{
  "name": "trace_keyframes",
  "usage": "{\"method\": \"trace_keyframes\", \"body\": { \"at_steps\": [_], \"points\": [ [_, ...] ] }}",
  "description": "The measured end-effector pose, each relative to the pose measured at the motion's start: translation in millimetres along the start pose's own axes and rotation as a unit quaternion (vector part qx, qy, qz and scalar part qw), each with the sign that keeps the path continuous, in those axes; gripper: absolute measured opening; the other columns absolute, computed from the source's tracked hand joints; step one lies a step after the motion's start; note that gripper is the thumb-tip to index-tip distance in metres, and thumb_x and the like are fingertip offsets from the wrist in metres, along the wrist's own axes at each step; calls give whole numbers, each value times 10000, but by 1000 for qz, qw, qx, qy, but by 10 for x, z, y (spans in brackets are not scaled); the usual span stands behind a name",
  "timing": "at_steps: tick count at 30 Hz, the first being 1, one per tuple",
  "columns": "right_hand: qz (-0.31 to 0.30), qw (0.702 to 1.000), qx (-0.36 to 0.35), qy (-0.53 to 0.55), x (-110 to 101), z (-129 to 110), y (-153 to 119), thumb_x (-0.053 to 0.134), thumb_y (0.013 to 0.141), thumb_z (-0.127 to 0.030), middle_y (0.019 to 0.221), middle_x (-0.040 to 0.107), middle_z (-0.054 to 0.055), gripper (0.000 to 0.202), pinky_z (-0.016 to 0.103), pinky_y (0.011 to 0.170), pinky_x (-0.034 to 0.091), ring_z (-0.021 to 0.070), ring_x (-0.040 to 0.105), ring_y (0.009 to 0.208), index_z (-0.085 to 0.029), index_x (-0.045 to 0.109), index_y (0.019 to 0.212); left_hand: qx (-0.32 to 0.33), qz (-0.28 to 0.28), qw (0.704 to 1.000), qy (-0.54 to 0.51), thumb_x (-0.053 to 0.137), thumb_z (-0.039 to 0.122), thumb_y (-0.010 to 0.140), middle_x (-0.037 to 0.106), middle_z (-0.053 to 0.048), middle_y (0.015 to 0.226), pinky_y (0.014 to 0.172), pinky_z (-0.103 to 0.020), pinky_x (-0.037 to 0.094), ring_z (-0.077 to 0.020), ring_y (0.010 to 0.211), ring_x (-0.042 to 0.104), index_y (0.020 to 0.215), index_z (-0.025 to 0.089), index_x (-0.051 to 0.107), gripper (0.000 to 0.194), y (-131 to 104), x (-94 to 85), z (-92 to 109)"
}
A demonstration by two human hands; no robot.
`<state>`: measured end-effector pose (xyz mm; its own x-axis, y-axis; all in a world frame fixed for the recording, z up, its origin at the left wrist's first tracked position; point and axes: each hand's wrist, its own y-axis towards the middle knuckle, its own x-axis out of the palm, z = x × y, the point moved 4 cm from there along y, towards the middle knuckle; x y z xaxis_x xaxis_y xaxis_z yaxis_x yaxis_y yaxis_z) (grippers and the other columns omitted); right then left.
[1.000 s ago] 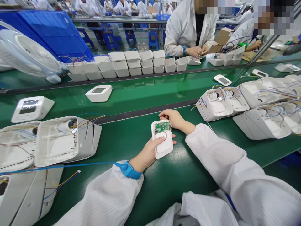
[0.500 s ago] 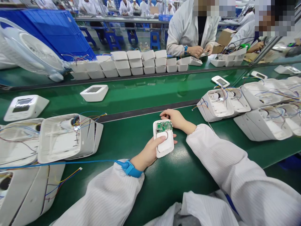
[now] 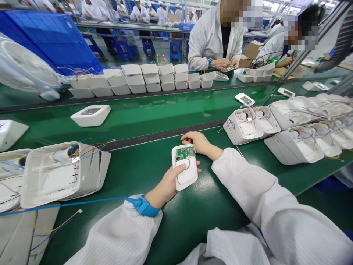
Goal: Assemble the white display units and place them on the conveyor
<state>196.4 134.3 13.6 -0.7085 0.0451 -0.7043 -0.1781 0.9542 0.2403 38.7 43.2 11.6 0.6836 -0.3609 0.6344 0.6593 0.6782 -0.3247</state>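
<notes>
- See the near screen box (image 3: 91, 115) farther left on the green belt (image 3: 154, 117) than in the earlier frame, and the far-left box (image 3: 12, 136) now cut off by the view's edge.
- Hold the white case (image 3: 186, 177) in the left hand (image 3: 165, 187), thumb pressed on its back, fingers wrapped under and poking out past its right edge.
- Curl the fingers of the right hand (image 3: 200, 142) by the top edge of the case, near the green circuit board (image 3: 186, 152); cannot tell if pinching anything.
- Keep the case over the green table (image 3: 209, 198), on the near side of the black strip (image 3: 165, 133).
- Find big white shells (image 3: 55, 180) well to the left, and more wired shells (image 3: 245, 127) to the right, past the right hand.
- Have a wide stretch of table between the left shells and the case, with more toward the body.
- Wear a blue band (image 3: 146, 207) on the left wrist, with its blue cord (image 3: 82, 201) running left across the shells.
</notes>
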Motion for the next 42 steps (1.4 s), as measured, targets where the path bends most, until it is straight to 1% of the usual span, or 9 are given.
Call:
{"method": "trace_keyframes", "body": {
  "at_steps": [8,13,18,20,24,28,34,38,42],
  "points": [
    [36,999,-7,5,-126,-182,-67,573,916,-229,869,715,11,157,221,696,451,103,606,725,-165,701,980,-13,7,1000,13,681,413,781,668,-179,1259,937,-450,523,-356,1072,678,1180,116,665,498,-4,19,43],
    [149,984,4,-93,-919,-365,-565,564,909,-293,913,714,46,173,289,792,475,167,636,831,-186,696,943,-12,5,1000,10,660,402,801,673,-170,1251,942,-448,526,-339,1061,684,1212,124,642,497,-13,43,62],
    [334,815,249,-403,-2357,18,-1430,568,850,-279,939,706,133,225,386,803,455,272,633,898,-150,693,985,-12,3,1000,10,666,394,798,672,-174,1251,880,-420,554,-339,1052,689,1218,120,631,502,-1,46,54],
    [295,755,345,-473,-2734,262,-1629,585,824,-295,978,700,177,268,410,793,447,312,627,944,-132,710,997,-7,0,1000,10,657,388,808,678,-170,1242,876,-416,556,-334,1046,693,1215,123,634,486,6,43,51],
    [183,722,452,-491,-2983,605,-1694,587,814,-296,1021,687,227,278,433,771,447,350,631,985,-112,745,950,3,-8,1000,10,643,388,826,688,-164,1226,885,-408,557,-318,1030,702,1208,124,637,464,6,35,50],
    [232,740,422,-469,-3015,585,-1595,589,827,-266,1016,676,216,248,437,807,447,332,616,990,-103,743,934,14,-10,1000,22,633,384,834,679,-173,1239,910,-421,550,-320,1043,698,1247,117,610,493,-18,47,66],
    [349,825,115,-430,-2675,-70,-1714,527,896,-241,993,652,163,172,412,894,459,274,593,992,-141,666,886,63,13,998,22,656,425,786,692,-166,1214,988,-476,507,-338,1051,690,1204,118,639,520,-50,20,133],
    [164,928,-82,-323,-1712,-619,-1849,526,932,-232,1021,672,103,128,344,839,500,216,613,968,-215,647,896,198,58,978,-5,629,471,762,713,-147,1169,999,-503,491,-347,1040,689,1198,142,643,547,-81,-96,366],
    [-51,950,-178,-252,-777,-918,-1953,481,951,-168,1013,701,77,196,321,729,519,197,632,908,-228,667,935,295,110,949,-31,597,499,754,734,-120,1107,998,-518,481,-340,1047,684,1199,191,643,543,-172,-166,535]
  ]
}}
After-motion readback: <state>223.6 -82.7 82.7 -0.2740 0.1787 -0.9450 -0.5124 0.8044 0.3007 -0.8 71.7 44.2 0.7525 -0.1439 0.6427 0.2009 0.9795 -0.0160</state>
